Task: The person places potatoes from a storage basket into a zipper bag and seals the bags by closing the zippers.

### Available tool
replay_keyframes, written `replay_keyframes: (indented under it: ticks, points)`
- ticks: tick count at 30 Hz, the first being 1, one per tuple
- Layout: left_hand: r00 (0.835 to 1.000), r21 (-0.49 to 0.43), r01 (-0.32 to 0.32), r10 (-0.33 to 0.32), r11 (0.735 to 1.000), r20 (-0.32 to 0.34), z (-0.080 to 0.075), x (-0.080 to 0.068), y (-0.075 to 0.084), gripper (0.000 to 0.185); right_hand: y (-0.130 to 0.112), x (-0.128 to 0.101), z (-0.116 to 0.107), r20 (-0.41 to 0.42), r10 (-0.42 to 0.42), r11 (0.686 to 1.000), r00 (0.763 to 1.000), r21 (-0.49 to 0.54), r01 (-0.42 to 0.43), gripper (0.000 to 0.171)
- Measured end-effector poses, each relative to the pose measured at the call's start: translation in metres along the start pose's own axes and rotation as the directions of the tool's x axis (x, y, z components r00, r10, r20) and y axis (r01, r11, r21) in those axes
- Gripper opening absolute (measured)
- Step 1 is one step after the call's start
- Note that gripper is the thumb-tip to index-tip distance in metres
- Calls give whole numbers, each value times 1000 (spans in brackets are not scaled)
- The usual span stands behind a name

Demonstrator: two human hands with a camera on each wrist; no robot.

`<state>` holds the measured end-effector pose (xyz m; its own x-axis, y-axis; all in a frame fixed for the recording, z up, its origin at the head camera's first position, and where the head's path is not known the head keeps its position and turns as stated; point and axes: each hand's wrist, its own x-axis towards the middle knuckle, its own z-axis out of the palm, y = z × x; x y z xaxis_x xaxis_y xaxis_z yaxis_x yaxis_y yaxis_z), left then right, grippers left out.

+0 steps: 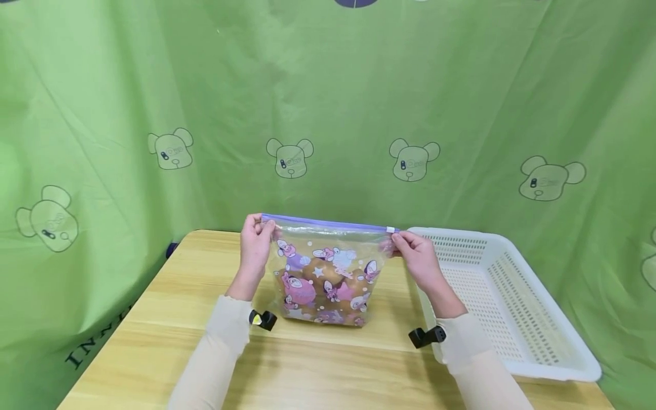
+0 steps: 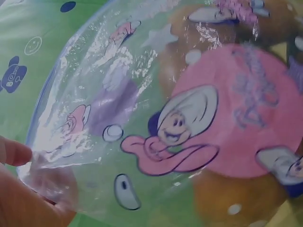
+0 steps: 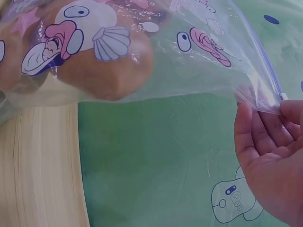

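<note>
A clear slider zip bag [image 1: 328,304] with pink and purple cartoon prints hangs upright between both hands above the table. Its purple zip strip [image 1: 328,223] runs along the top, with a white slider [image 1: 391,229] at the right end. Through the plastic, several brown rounded things [image 3: 109,75] show; their kind is unclear. My left hand [image 1: 254,247] pinches the bag's upper left corner between thumb and fingers. At the upper right corner, just below the slider, my right hand [image 1: 422,265] pinches the plastic. Whether the bag's bottom touches the table cannot be told.
A white perforated plastic basket [image 1: 548,302] stands on the table's right side, partly behind the right forearm. The wooden table [image 1: 169,296] extends to the left and front. A green curtain [image 1: 348,102] with bear prints hangs behind.
</note>
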<state>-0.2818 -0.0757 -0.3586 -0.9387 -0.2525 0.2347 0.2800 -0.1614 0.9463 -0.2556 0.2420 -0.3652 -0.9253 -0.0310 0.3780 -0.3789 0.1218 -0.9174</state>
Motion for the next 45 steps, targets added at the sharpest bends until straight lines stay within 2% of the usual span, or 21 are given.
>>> replay_keyframes:
  ticks: [2, 4, 6, 8, 9, 10, 13, 15, 16, 18, 19, 20, 22, 25, 30, 37, 40, 42, 43, 45]
  points:
    - [1000, 126, -22, 25, 992, -16, 0, 2, 1, 21, 0, 0, 1, 2, -1, 1000, 1000, -9, 1, 30]
    - [998, 249, -65, 69, 966, -8, 1, 3, 3, 30, -1, 1, 1, -5, 8, 1000, 1000, -18, -8, 30]
    - [991, 391, -133, 136, 911, 19, 4, 2, 6, 39, -2, 1, 2, -8, 17, 1000, 1000, -24, -17, 29]
    - [971, 522, -230, 226, 822, 72, 8, 0, 8, 45, -2, 2, 2, -12, 24, 999, 1000, -33, -24, 28]
    - [957, 577, -281, 271, 766, 106, 11, -1, 9, 47, -2, 2, 3, -15, 25, 999, 1000, -34, -25, 28]
    - [939, 625, -332, 311, 706, 147, 14, -1, 11, 49, -2, 2, 3, -15, 24, 999, 1000, -32, -25, 28]
    - [866, 722, -477, 405, 501, 291, 23, -3, 14, 49, -1, 3, 4, -22, 28, 999, 999, -16, -29, 27]
    - [822, 749, -546, 412, 375, 393, 31, -4, 17, 47, -1, 4, 5, -28, 34, 999, 999, 5, -34, 25]
    - [804, 752, -573, 399, 326, 440, 35, -5, 19, 47, -1, 5, 6, -31, 37, 999, 999, 13, -37, 24]
    - [775, 747, -616, 360, 249, 519, 45, -8, 24, 45, -1, 6, 7, -44, 41, 999, 998, 22, -40, 21]
    - [762, 739, -635, 338, 225, 552, 50, -9, 26, 45, -2, 6, 8, -49, 40, 999, 998, 22, -39, 20]
    - [750, 728, -652, 315, 210, 581, 55, -11, 28, 44, -2, 6, 8, -52, 39, 999, 998, 24, -38, 19]
    - [728, 704, -681, 279, 201, 626, 66, -13, 31, 43, -2, 7, 10, -55, 34, 999, 998, 23, -33, 18]
    - [707, 675, -707, 233, 211, 668, 80, -15, 34, 42, -2, 8, 11, -55, 33, 999, 998, 28, -31, 17]
    - [688, 649, -725, 190, 231, 700, 97, -16, 31, 39, -2, 9, 13, -57, 42, 998, 998, 39, -39, 19]
    - [666, 637, -745, 197, 196, 719, 114, -13, 26, 36, -1, 10, 13, -59, 52, 996, 997, 74, -48, 24]
    - [660, 625, -749, 168, 217, 733, 123, -14, 26, 36, 0, 10, 14, -65, 61, 994, 996, 91, -55, 19]
    - [662, 625, -745, 151, 232, 734, 128, -14, 26, 36, 0, 11, 14, -68, 66, 993, 996, 103, -59, 15]
    - [666, 626, -741, 147, 245, 731, 130, -15, 26, 35, 0, 11, 14, -68, 66, 992, 995, 108, -59, 14]
    - [675, 622, -728, 144, 287, 724, 134, -16, 26, 34, 0, 12, 14, -71, 65, 991, 995, 122, -56, 11]
